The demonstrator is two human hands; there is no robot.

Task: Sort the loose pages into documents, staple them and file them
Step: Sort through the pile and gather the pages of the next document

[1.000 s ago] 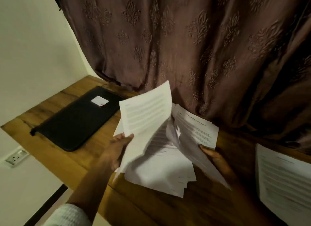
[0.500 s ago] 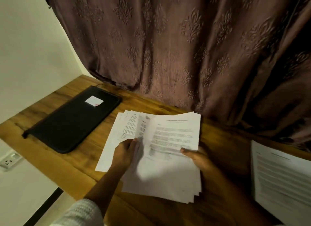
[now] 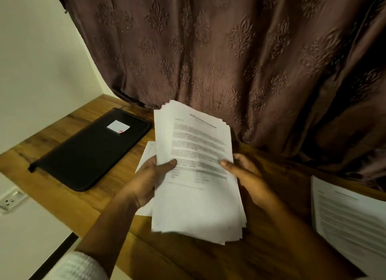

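A thick stack of printed white pages (image 3: 196, 204) is raised off the wooden desk (image 3: 69, 198), tilted toward me. My left hand (image 3: 150, 179) grips its left edge, thumb on the top sheet. My right hand (image 3: 248, 177) holds the right edge with its thumb on the front. One or two loose pages (image 3: 147, 154) lie flat under the stack at its left. A black zipped folder (image 3: 89, 148) with a small white label lies on the desk to the left. More printed pages (image 3: 351, 219) rest at the right edge.
A brown patterned curtain (image 3: 229, 54) hangs right behind the desk. A cream wall (image 3: 41, 60) stands at the left, with a wall socket (image 3: 10, 200) below the desk's left end. The desk's front edge runs diagonally under my left forearm.
The pages were fanned apart, then spread flat on the desk under both hands. Now they are gathered into one stack and lifted upright between both hands.
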